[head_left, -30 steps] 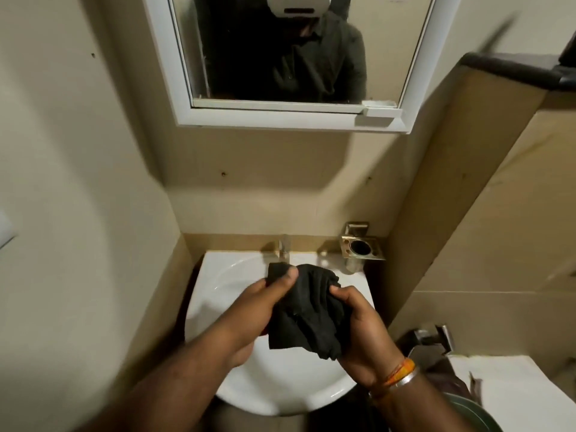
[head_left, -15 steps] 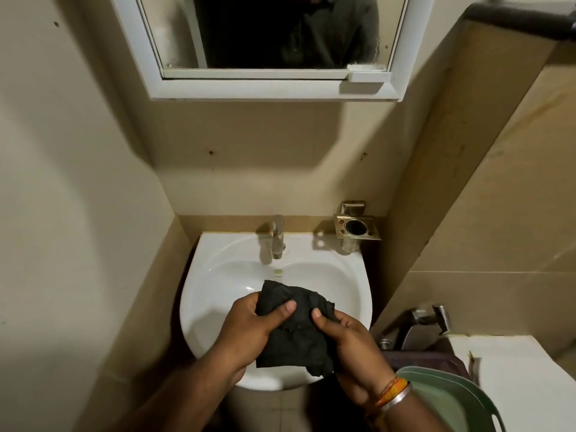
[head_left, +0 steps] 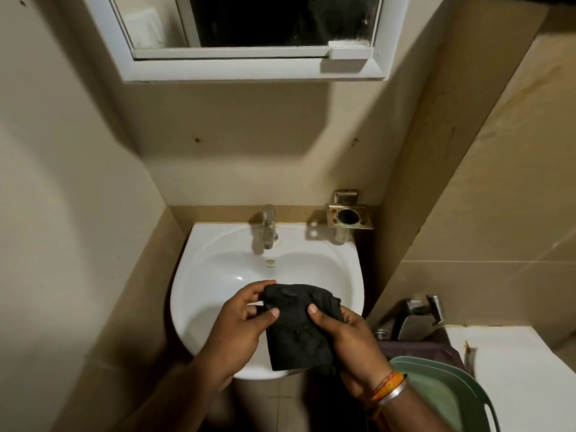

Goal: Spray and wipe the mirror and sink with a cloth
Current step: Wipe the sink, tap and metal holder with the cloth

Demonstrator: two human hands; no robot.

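Observation:
A black cloth (head_left: 296, 332) hangs bunched over the front of the white sink (head_left: 218, 275). My left hand (head_left: 240, 325) pinches its upper left part between thumb and fingers. My right hand (head_left: 349, 341) grips its right side, thumb on top. A chrome tap (head_left: 268, 226) stands at the back of the basin. The white-framed mirror (head_left: 252, 23) is on the wall above, cut off by the top edge. No spray bottle is in view.
A brass holder (head_left: 349, 216) is fixed to the wall right of the tap. At lower right are a green plastic tub (head_left: 442, 391), a second tap (head_left: 420, 313) and a white ledge (head_left: 511, 369). Beige walls close in on both sides.
The view has tilted down, so the mirror sits higher and the sink shows fully. Both hands have lowered the cloth toward the basin's front and regripped it into a tighter bunch.

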